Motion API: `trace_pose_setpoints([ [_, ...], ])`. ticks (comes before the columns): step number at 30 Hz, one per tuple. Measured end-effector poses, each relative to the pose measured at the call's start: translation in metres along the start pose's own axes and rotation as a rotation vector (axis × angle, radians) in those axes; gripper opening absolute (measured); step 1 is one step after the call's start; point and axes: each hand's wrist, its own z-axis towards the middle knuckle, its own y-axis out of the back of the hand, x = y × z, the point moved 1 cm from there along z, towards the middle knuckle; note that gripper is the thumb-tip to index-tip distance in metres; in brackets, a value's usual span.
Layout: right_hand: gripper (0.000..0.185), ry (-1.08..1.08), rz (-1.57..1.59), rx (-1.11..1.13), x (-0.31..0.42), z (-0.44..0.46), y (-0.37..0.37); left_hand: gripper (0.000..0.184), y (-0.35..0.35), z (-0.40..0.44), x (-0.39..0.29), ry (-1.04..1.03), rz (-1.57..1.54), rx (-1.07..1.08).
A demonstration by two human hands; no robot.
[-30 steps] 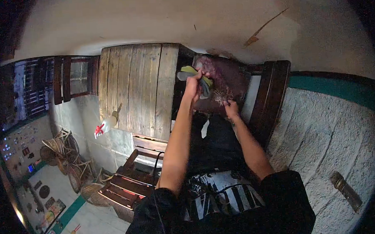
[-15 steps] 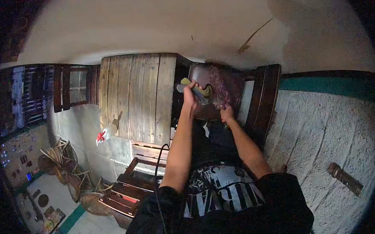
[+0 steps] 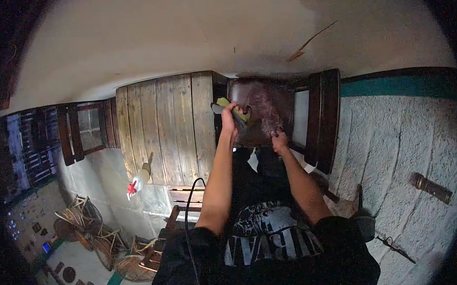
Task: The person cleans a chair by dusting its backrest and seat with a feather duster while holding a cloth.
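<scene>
My left hand (image 3: 230,121) is closed around a yellow-green and grey item (image 3: 244,115) whose exact kind I cannot make out; it may be folded cloth. It is over the left side of a brown, shiny seat-like surface (image 3: 246,136). My right hand (image 3: 279,142) is closed at the near right edge of this surface. From its fingers a long, fluffy pinkish-brown duster (image 3: 268,110) stretches away across the surface. The duster's handle is mostly hidden in my fist.
Left of the seat stands a plank-topped wooden table (image 3: 169,124), with a white spray bottle (image 3: 140,181) with a red trigger at its near left. Slatted dark wood (image 3: 322,123) rises on the right. Woven baskets (image 3: 92,230) lie lower left. A black cable (image 3: 190,230) hangs by my left arm.
The view has tilted and shifted a little. My left hand, still holding the yellow-green and grey item, is slightly left. My right hand keeps its grip on the duster near the seat's edge.
</scene>
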Motion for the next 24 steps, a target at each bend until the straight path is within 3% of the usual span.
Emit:
trace_pose_setpoints([
  [1, 0.045, 0.023, -0.015, -0.105, -0.008, 0.007, -0.012, 0.008, 0.002, -0.001, -0.003, 0.020, 0.010, 0.003],
  [7, 0.042, 0.018, 0.102, -0.009, -0.030, 0.010, -0.038, 0.008, 0.009, 0.000, -0.013, 0.034, 0.048, 0.001],
  [8, 0.041, 0.041, 0.060, -0.052, -0.033, 0.009, -0.040, 0.008, 0.009, 0.003, -0.011, 0.041, 0.051, 0.009],
  [11, 0.040, 0.099, -0.149, -0.460, -0.084, 0.049, -0.077, 0.009, 0.004, 0.003, -0.010, 0.028, 0.115, 0.006],
  [12, 0.039, 0.133, -0.147, -0.465, -0.104, 0.064, -0.084, 0.009, 0.002, 0.003, -0.011, 0.031, 0.126, 0.012],
  [13, 0.038, 0.186, -0.125, -0.466, -0.103, 0.060, -0.080, 0.009, 0.000, 0.003, -0.010, 0.039, 0.133, 0.029],
  [15, 0.034, 0.148, -0.011, -0.093, -0.083, 0.032, -0.040, 0.010, -0.005, 0.003, -0.006, 0.062, 0.150, 0.052],
  [17, 0.034, 0.186, -0.104, -0.063, -0.070, 0.017, -0.012, 0.011, -0.013, 0.003, -0.003, 0.060, 0.215, 0.008],
  [19, 0.028, 0.100, -0.180, -0.516, -0.092, 0.028, -0.041, 0.012, -0.014, 0.006, 0.004, 0.067, 0.246, 0.034],
  [21, 0.028, 0.049, -0.055, -0.435, -0.095, 0.033, -0.046, 0.012, -0.015, 0.010, 0.009, 0.068, 0.289, 0.066],
  [23, 0.035, 0.244, -0.004, -0.457, -0.089, 0.031, -0.050, 0.013, -0.013, 0.012, 0.017, 0.096, 0.315, 0.019],
  [24, 0.035, 0.236, 0.006, -0.463, -0.075, 0.014, -0.032, 0.013, -0.015, 0.011, 0.021, 0.104, 0.327, 0.025],
])
